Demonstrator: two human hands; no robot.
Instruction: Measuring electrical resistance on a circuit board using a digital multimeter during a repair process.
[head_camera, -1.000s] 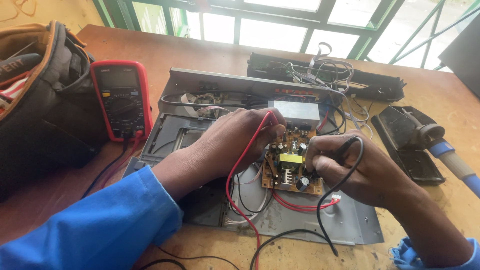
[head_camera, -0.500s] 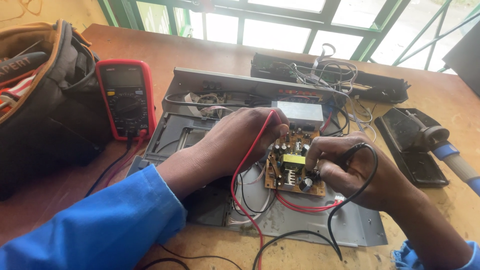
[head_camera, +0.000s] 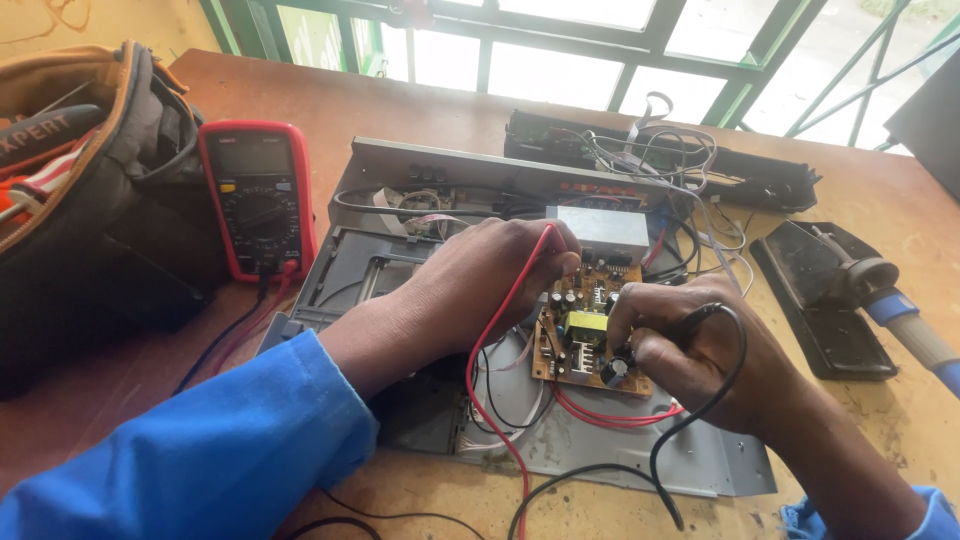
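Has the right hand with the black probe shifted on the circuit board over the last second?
No. The right hand keeps the black probe at the circuit board's lower right corner, beside the yellow transformer, as before.

Matt grey metal chassis (head_camera: 640, 455), glossy red plastic multimeter (head_camera: 258, 195), worn wooden surface (head_camera: 400, 105), blue cloth sleeve (head_camera: 200, 450).

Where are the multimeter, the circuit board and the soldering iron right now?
multimeter (head_camera: 258, 200): head view, on its round dial.
circuit board (head_camera: 585, 330): head view, on its yellow transformer.
soldering iron (head_camera: 905, 325): head view, on its blue handle.
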